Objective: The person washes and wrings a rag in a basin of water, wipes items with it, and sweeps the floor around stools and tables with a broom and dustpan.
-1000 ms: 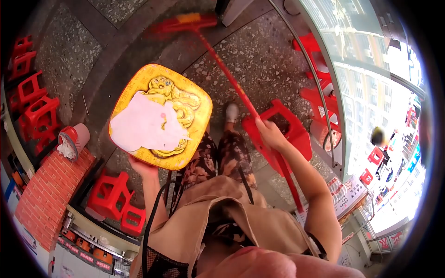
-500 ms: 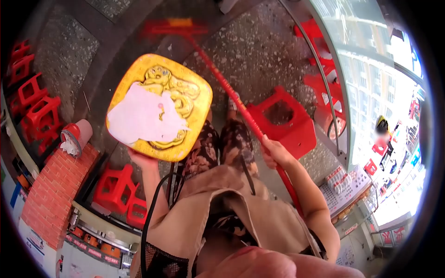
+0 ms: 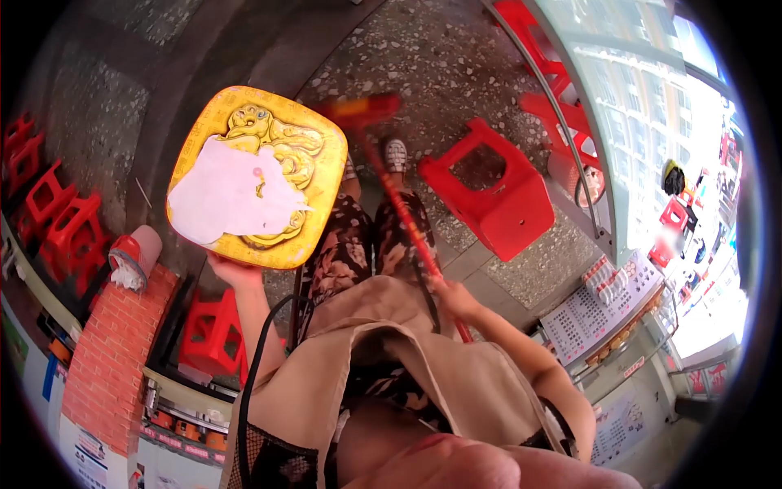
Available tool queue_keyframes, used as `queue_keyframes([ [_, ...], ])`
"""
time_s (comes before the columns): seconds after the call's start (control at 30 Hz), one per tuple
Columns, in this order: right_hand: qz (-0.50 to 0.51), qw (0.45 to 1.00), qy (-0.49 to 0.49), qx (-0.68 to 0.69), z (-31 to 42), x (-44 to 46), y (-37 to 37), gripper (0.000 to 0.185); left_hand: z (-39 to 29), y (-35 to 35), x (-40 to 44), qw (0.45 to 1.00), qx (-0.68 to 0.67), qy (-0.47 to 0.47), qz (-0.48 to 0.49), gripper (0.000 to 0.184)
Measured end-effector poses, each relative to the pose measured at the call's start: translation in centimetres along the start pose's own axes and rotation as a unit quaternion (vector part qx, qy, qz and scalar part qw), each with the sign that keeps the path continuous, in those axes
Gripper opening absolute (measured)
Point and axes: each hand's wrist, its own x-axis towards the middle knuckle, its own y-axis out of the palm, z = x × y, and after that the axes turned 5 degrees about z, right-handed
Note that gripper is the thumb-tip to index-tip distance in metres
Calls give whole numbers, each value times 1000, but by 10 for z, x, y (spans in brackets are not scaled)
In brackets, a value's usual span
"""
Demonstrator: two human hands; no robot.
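Observation:
My left hand grips the lower edge of a yellow square board-like piece with raised yellow figures and a pale pink-white patch on its face. Most of those fingers are hidden beneath it. My right hand is closed round the red handle of a broom-like tool. Its red and orange head, smeared by motion, is near my feet, beyond my shoes. A red plastic stool lies tipped on the floor to the right of the handle.
Red stools line the left side, with another at lower left. A pink basket stands by a brick-patterned counter. At right are a glass panel, more red stools and a printed counter sheet.
The tool's head has swung right and come closer to my feet. My right hand has moved left and nearer my body. The yellow piece has shifted slightly left and up in view.

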Motion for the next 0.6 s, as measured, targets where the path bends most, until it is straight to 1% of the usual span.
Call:
queue_keyframes([
  [0.03,-6,1000,-5,7,-9,-6,-1,49,-1,-1,3,1000,-11,-6,24,54],
  [0.07,65,994,26,83,-26,-16,1,47,-6,6,1,999,-13,-10,34,54],
  [0.1,137,977,56,156,-42,-26,7,46,-15,12,-3,999,-11,-12,31,54],
  [0.13,197,948,69,241,-54,-35,14,45,-20,17,-5,1000,-11,-14,24,53],
  [0.17,139,961,45,235,-64,-42,9,42,-8,21,-9,1000,-11,-16,24,53],
  [0.2,80,970,17,227,-70,-46,23,40,-10,15,-3,999,-1,-20,34,53],
  [0.23,79,970,16,227,-75,-53,30,40,-15,19,0,999,9,-23,44,53],
  [0.27,34,967,-8,253,-81,-59,33,35,-8,28,-6,999,16,-22,24,53],
  [0.3,-12,960,-31,278,-84,-62,31,31,0,34,-5,999,17,-31,41,54],
  [0.33,-13,959,-30,280,-84,-62,12,31,18,44,-5,997,19,-41,55,56],
  [0.37,-11,951,-44,306,-82,-60,-17,29,44,64,-1,997,32,-31,65,56],
  [0.4,-6,942,-51,332,-77,-52,-61,27,86,90,10,995,34,-35,83,55],
  [0.43,-12,928,-55,368,-76,-50,-78,25,109,115,10,997,29,-44,59,52],
  [0.47,-10,929,-53,366,-74,-50,-88,25,136,118,26,995,29,-43,89,49],
  [0.53,-32,911,-109,397,-67,-53,-98,24,179,156,33,994,15,-63,86,46],
  [0.57,-34,907,-119,404,-68,-54,-104,24,206,165,45,990,20,-82,109,53],
  [0.6,-40,902,-130,410,-68,-58,-109,24,228,187,48,989,23,-94,108,53],
])
